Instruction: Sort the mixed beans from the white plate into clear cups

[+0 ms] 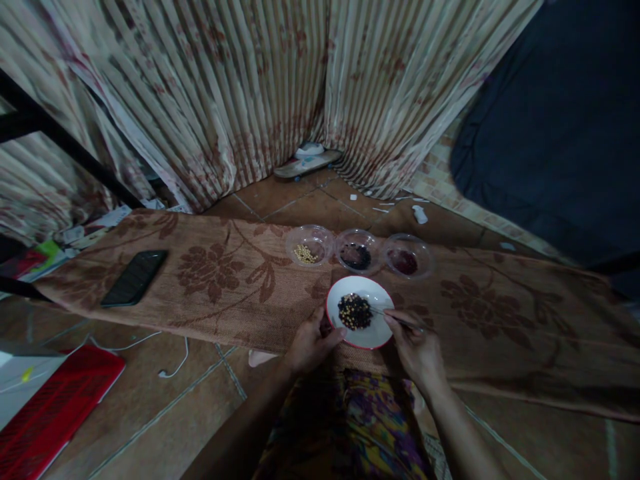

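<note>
A white plate with a red rim (377,295) rests on a brown flowered cloth and carries a pile of mixed dark and pale beans (355,311). My left hand (311,345) grips the plate's left edge with curled fingers. My right hand (417,343) pinches thin metal tweezers (395,316) whose tips reach toward the beans. Beyond the plate stand three clear bowls: one with yellow beans (306,253), one with black beans (355,256), one with dark red beans (405,261).
A black phone (134,277) lies on the cloth (220,293) at the left. A red flat object (50,407) and a white cable (173,363) lie on the tiled floor. Striped curtains (225,93) hang behind, with a sandal (307,162) at their foot. A dark fabric mass (550,133) fills the right.
</note>
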`<state>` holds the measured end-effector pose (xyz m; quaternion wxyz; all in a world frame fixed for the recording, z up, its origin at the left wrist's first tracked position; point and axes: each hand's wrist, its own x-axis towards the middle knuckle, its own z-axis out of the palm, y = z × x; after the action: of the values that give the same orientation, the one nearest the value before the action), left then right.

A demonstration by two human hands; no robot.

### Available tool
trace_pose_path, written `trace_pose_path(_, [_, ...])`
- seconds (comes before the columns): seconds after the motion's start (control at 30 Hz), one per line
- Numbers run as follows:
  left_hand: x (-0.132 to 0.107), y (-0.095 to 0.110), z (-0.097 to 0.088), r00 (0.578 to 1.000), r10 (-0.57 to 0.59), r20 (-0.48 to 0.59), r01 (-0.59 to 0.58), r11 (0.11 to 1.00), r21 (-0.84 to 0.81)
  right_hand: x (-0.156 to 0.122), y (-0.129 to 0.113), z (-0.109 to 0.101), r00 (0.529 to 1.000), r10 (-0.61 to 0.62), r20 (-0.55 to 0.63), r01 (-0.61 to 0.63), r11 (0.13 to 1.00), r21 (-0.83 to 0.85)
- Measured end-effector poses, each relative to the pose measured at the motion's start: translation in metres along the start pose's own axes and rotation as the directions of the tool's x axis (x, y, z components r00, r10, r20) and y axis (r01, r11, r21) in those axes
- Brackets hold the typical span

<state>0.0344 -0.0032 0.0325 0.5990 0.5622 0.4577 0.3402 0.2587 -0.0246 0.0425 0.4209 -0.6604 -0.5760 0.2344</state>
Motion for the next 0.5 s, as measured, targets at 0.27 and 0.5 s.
trace_pose_path(0.27, [0.0003,0.0008,0.0019,1.000,0.008,-0.001,-0.008,1.000,-0.021,0.0012,-0.0031,0.0003,1.000,-0.023,-0.012,0.023,0.999,-0.032])
trace_pose_path(0.5, [-0.0017,0.0090,0.0016,0.999,-0.025,-0.028,0.026,0.999,0.033,0.0013,-0.0017,0.0003,1.000,-0.002,0.000,0.002,1.000,-0.020])
